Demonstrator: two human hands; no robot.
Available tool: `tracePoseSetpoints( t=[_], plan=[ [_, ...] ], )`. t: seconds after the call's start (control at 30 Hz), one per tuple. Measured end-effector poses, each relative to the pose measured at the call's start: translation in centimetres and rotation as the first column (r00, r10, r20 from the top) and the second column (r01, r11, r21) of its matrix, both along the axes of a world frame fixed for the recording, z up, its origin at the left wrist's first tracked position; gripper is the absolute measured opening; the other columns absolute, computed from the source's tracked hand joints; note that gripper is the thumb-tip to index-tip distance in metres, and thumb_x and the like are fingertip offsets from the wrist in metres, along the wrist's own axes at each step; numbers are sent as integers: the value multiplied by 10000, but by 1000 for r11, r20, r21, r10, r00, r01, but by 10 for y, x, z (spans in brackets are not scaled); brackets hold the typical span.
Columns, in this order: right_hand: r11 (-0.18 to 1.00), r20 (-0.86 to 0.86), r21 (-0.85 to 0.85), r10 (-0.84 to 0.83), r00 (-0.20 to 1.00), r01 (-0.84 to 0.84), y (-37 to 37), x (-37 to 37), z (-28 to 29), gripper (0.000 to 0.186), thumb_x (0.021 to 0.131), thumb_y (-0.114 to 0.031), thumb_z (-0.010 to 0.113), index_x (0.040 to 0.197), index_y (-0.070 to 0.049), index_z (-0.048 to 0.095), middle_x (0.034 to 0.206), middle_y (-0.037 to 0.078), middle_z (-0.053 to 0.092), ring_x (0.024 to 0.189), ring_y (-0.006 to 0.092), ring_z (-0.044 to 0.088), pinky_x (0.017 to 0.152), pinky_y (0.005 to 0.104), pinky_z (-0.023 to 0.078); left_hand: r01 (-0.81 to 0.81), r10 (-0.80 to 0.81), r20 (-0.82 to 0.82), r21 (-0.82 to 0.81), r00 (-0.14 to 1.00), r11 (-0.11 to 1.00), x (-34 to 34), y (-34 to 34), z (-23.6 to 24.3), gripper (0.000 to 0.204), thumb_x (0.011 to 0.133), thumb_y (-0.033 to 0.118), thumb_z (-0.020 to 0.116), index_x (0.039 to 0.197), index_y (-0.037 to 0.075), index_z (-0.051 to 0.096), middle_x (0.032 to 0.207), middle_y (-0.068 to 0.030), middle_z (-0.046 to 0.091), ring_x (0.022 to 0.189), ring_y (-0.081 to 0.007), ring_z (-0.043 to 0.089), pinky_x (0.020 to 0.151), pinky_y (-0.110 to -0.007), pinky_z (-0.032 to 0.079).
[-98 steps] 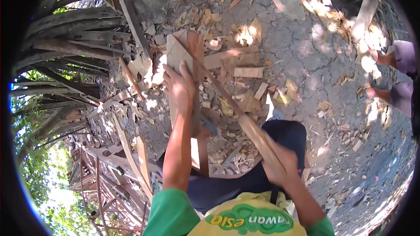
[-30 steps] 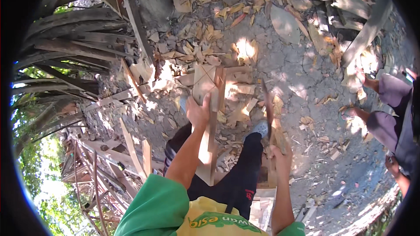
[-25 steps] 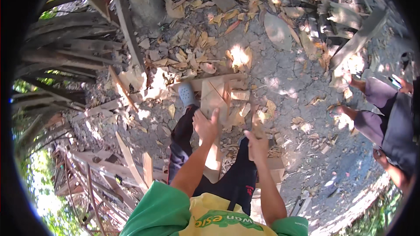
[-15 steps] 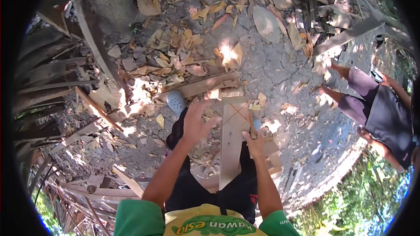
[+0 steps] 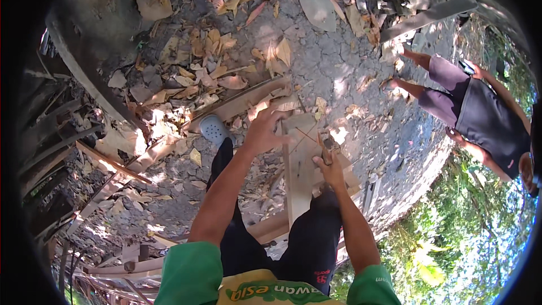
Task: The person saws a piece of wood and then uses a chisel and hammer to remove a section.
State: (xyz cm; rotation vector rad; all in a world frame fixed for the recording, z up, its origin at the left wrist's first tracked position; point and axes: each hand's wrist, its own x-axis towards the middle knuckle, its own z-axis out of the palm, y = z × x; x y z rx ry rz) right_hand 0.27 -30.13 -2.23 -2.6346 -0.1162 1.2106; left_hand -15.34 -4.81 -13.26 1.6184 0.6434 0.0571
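Note:
A pale wooden board [image 5: 299, 178] runs lengthwise between my legs, with thin crossing reddish lines marked near its far end. My left hand [image 5: 264, 134] is beside the board's far left edge, its fingers apart and nothing in them. The fingertips come close to the board's far end; whether they touch it I cannot tell. My right hand [image 5: 332, 170] is closed at the board's right edge around a narrow brown wooden-looking piece [image 5: 323, 146], which points away from me. What the piece belongs to does not show.
A grey clog [image 5: 214, 130] is on my left foot. Beyond it lies a long plank [image 5: 243, 104] among dry leaves. Split wood and slats [image 5: 101, 161] are heaped at the left. On the right stands another person [image 5: 488, 118] in dark clothes, holding a small device.
My left hand has moved toward the board's far end, its fingers now nearer the edge. My right hand stays at the right edge. The whole view has shifted somewhat.

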Motion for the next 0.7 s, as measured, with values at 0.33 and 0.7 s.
tracePoseSetpoints(
  t=[0.33, 0.7],
  plan=[
    [993, 63, -77, 97, 993, -92, -2, -6, 1, 578, 881, -456, 817, 1137, 23, 620, 816, 59, 656, 681, 148, 622, 618, 329, 522, 9, -20, -88, -126, 996, 992, 1, 8, 11, 783, 671, 577, 891, 1270, 123, 674, 1507, -260, 490, 1415, -453, 429, 1146, -535, 379],
    [999, 107, -47, 16, 994, -11, 1, -13, 2, 719, 777, -573, 861, 1007, 56, 601, 875, 207, 661, 807, 362, 633, 758, 471, 508, 38, -39, -14, -60, 999, 997, 4, 7, 31, 556, 796, 392, 863, 1222, 95, 667, 1502, -219, 493, 1404, -401, 451, 1154, -477, 365]
  ],
)
